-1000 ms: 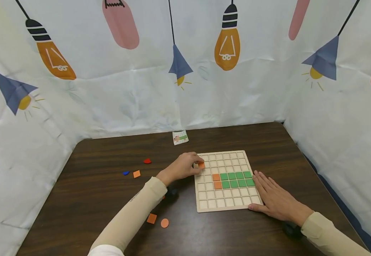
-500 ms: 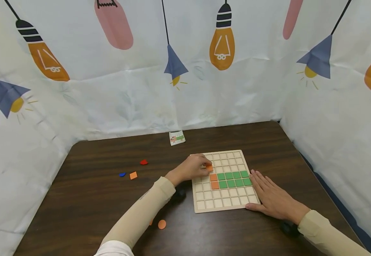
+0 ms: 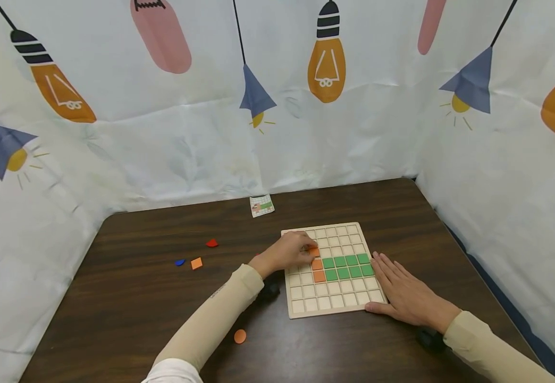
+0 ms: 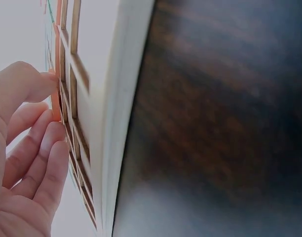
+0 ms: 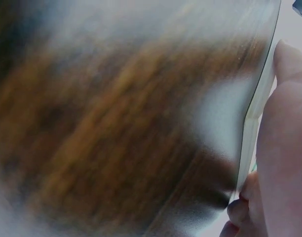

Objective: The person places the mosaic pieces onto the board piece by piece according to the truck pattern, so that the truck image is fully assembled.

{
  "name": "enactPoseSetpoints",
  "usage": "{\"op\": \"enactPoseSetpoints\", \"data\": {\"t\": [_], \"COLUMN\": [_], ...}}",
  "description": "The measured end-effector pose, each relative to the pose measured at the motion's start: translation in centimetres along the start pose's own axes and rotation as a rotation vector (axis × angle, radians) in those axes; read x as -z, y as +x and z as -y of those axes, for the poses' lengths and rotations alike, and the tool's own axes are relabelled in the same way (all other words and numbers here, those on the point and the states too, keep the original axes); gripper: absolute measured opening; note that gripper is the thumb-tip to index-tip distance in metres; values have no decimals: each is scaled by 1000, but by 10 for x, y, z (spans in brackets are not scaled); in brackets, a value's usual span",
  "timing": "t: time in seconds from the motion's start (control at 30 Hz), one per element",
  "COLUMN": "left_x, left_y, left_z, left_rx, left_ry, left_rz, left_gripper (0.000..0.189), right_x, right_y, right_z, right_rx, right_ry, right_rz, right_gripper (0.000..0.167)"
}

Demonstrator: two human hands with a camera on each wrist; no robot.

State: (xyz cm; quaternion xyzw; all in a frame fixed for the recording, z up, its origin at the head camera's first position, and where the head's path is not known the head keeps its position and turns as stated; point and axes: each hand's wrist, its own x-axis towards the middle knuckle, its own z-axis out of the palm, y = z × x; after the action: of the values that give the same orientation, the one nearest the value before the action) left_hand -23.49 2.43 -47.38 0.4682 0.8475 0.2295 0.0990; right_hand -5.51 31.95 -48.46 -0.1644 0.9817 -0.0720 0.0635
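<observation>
My left hand (image 3: 288,252) pinches a square orange tile (image 3: 314,252) between thumb and fingers. In the left wrist view that orange tile (image 4: 56,101) lies against the face of the gridded wooden board (image 4: 99,29); whether it is fully seated in a cell cannot be told. Right below it in the head view, two orange tiles (image 3: 318,276) fill one column of the board (image 3: 311,305). Several green tiles (image 3: 343,273) extend in two rows to their right. My right hand (image 3: 404,295) rests with straight fingers along the board's right edge, its thumb at the lower right corner.
Left of the board lie a red piece (image 3: 212,243), a blue piece (image 3: 179,262) and an orange square (image 3: 196,263). An orange disc (image 3: 240,336) lies nearer, beside my left forearm. A small printed card (image 3: 261,206) lies at the table's back edge.
My left hand has carried the orange tile rightward from the board's left side to just above the two orange tiles. My right hand keeps its place on the board's edge.
</observation>
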Motion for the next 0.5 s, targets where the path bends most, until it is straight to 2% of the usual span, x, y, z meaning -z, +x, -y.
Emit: {"op": "enactPoseSetpoints", "data": {"t": [0.5], "left_x": [-1], "left_y": [0], "left_z": [2], "left_rx": [-24], "left_ry": [16], "left_rz": [12], "left_gripper": [32], "right_x": [3], "right_y": [-1], "right_z": [2], "right_rx": [-3], "right_ry": [5], "right_rz": [9], "right_gripper": [105]}}
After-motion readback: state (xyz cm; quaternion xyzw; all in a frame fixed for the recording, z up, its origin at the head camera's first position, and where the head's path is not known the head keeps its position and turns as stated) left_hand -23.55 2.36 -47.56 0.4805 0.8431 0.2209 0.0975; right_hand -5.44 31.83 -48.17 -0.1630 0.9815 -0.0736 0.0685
